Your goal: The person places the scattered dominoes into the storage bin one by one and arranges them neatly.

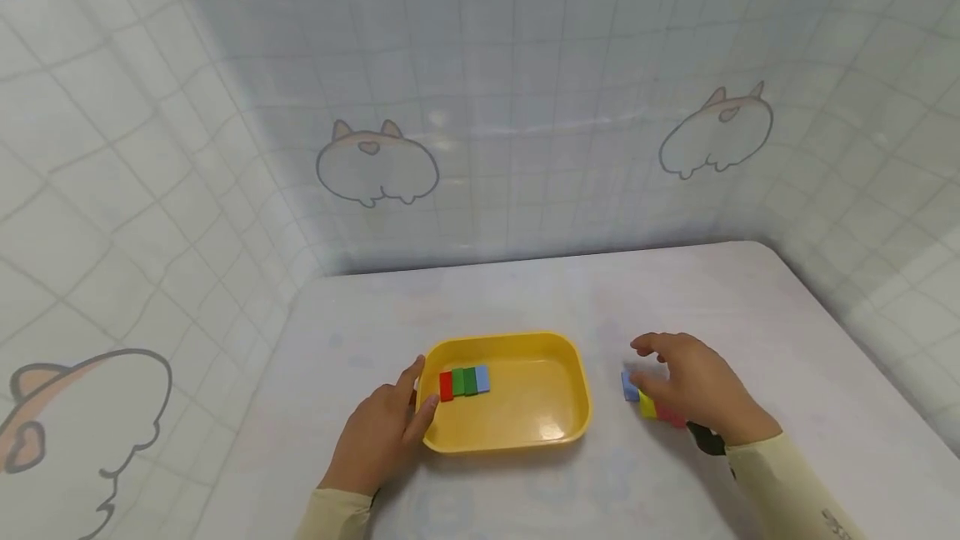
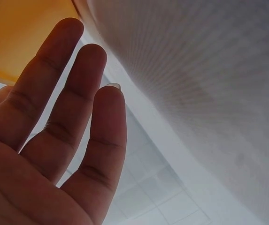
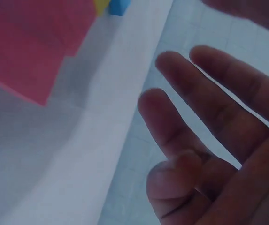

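Observation:
A yellow tray (image 1: 517, 447) stands on the table, with a row of small flat blocks inside near its left end: a red block (image 1: 446, 387), two green blocks (image 1: 458, 382) and a light blue block (image 1: 482, 379). My left hand (image 1: 382, 436) rests at the tray's left rim, thumb over the edge; the left wrist view shows its other fingers extended beside the tray. To the right of the tray, my right hand (image 1: 693, 382) hovers over more blocks, fingers spread and loosely bent, holding nothing. Blue (image 1: 628, 387), yellow (image 1: 647, 406) and red (image 3: 35, 42) blocks show there, partly hidden by the hand.
The white table (image 1: 525, 290) ends at a back edge against a curtain (image 1: 525, 107) with a grid pattern and cartoon drawings. The same sheeting hangs on the left and right sides. A dark band (image 1: 705, 440) sits at the right wrist.

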`<state>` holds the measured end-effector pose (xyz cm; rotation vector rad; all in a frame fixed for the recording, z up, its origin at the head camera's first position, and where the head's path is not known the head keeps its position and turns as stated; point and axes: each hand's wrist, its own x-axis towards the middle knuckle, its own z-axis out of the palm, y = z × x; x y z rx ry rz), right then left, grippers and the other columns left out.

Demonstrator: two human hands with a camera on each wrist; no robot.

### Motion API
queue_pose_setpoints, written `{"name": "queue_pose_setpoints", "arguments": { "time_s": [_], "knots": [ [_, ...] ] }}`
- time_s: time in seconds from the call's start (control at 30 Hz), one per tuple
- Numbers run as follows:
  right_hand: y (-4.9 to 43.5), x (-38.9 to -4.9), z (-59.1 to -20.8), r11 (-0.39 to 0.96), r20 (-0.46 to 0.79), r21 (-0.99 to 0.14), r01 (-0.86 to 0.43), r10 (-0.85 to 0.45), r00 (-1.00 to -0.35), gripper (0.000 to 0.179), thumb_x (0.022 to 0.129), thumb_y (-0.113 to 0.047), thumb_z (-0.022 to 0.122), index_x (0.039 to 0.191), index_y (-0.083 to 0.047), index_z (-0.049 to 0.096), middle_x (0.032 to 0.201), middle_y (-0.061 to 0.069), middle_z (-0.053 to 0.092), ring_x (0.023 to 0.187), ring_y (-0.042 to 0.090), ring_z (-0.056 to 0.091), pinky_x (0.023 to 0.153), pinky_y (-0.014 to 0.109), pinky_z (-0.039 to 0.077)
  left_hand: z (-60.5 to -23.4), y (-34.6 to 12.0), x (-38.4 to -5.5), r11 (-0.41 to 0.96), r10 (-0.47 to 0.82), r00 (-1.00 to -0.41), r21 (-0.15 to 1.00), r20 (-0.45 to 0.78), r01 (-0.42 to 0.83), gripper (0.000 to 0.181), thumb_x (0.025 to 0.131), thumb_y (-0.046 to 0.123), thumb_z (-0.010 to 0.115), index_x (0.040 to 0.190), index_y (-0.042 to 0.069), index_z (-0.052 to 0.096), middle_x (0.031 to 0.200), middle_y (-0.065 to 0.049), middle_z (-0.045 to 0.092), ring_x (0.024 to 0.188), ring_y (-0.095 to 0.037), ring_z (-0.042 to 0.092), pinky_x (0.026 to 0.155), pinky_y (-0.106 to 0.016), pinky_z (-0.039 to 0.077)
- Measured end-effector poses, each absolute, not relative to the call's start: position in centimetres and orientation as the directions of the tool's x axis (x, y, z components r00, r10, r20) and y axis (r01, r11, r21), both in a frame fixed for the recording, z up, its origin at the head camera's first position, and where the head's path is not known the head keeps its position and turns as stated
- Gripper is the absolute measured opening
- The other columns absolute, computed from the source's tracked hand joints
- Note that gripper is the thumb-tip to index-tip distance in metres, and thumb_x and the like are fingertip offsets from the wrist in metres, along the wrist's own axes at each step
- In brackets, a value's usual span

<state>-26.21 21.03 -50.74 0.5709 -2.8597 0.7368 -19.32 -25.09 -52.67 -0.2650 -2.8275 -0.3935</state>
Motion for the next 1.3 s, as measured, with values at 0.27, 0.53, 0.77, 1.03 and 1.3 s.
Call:
{"name": "queue_pose_setpoints", "arguments": {
  "time_s": [0.27,0.53,0.77,1.03,1.3],
  "knots": [
    [21.2,-26.1,-51.6,0.795,0.259,-0.399,-0.457,-0.381,-0.888,0.049,0.084,-0.036,0.09,0.124,-0.014,0.075,0.118,-0.002,0.073,0.099,0.022,0.066,0.087,0.048,0.055,-52.5,-25.0,-19.4,0.948,0.15,-0.947,0.231,0.285,0.22,0.067,0.107,0.057,0.051,0.159,0.015,0.048,0.089,0.004,0.063,0.073,-0.012,0.053,0.073,-0.04,0.056],
    [20.8,-26.1,-52.1,0.828,0.149,-0.395,-0.398,-0.37,-0.917,0.059,0.077,-0.041,0.093,0.129,-0.021,0.074,0.116,-0.01,0.072,0.095,0.015,0.061,0.086,0.044,0.054,-52.2,-25.2,-19.2,0.947,0.146,-0.948,0.236,0.284,0.217,0.067,0.107,0.057,0.052,0.158,0.013,0.05,0.086,0.004,0.061,0.071,-0.012,0.052,0.071,-0.039,0.055],
    [20.8,-26.0,-52.3,0.837,0.149,-0.371,-0.402,-0.373,-0.916,0.06,0.074,-0.042,0.095,0.126,-0.022,0.075,0.116,-0.013,0.072,0.1,0.015,0.063,0.09,0.046,0.054,-52.3,-25.3,-19.2,0.942,0.139,-0.952,0.261,0.271,0.212,0.067,0.107,0.057,0.053,0.159,0.015,0.049,0.085,0.005,0.059,0.071,-0.011,0.05,0.071,-0.038,0.054],
    [20.7,-26.0,-52.2,0.829,0.156,-0.369,-0.42,-0.391,-0.907,0.058,0.075,-0.04,0.095,0.125,-0.02,0.075,0.112,-0.014,0.074,0.094,0.013,0.062,0.086,0.043,0.055,-52.3,-25.3,-19.0,0.937,0.161,-0.936,0.25,0.313,0.245,0.066,0.107,0.058,0.052,0.158,0.015,0.05,0.072,0.009,0.047,0.066,-0.011,0.045,0.065,-0.035,0.048],
    [20.6,-26.1,-52.1,0.831,0.137,-0.374,-0.413,-0.391,-0.91,0.054,0.075,-0.037,0.095,0.123,-0.022,0.075,0.109,-0.017,0.073,0.085,0.009,0.057,0.079,0.037,0.053,-52.0,-25.2,-19.0,0.938,0.159,-0.94,0.251,0.301,0.239,0.068,0.107,0.06,0.049,0.158,0.015,0.05,0.074,0.008,0.048,0.069,-0.012,0.048,0.068,-0.036,0.051]
  ]
}}
